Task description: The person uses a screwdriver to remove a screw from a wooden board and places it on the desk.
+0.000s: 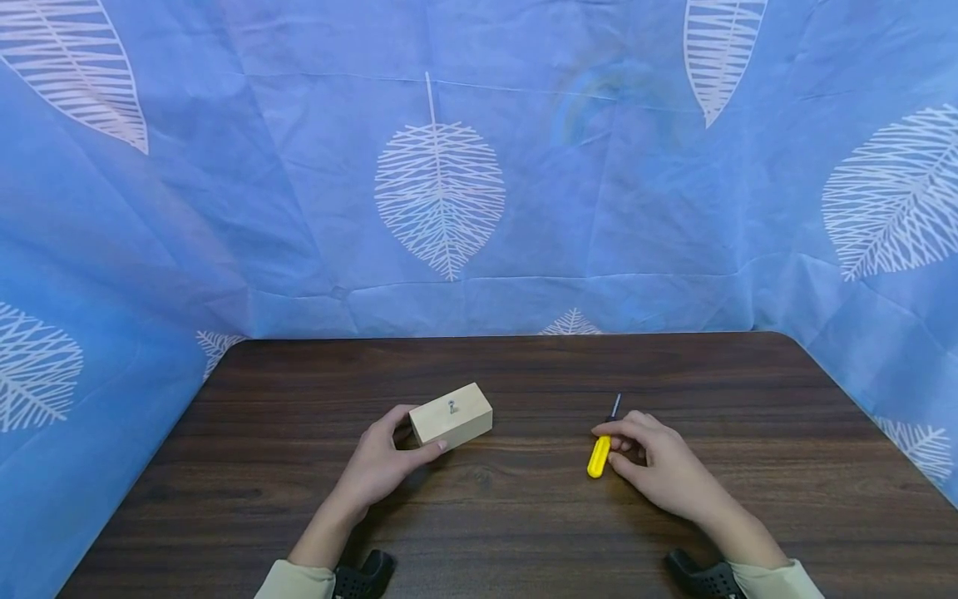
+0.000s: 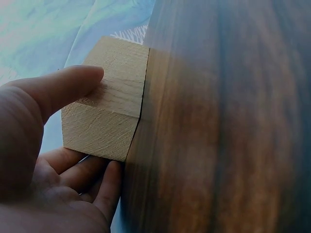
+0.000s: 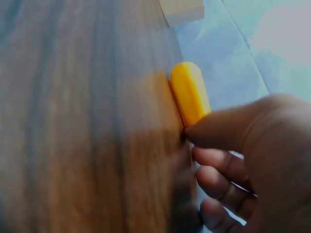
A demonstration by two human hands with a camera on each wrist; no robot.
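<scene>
A pale wooden block sits left of the table's middle, with a small metal screw standing up from its top face. My left hand grips it at its left end, thumb along the near side. In the left wrist view the thumb presses one face of the block and the fingers curl against the opposite side. To the right lies a screwdriver with a yellow handle, its thin metal shaft pointing away. My right hand pinches it between thumb and index finger; the other fingers are curled beneath.
The dark wood-grain table carries both things. Behind it and along its sides hangs a blue cloth printed with white leaves. Each wrist wears a black camera band.
</scene>
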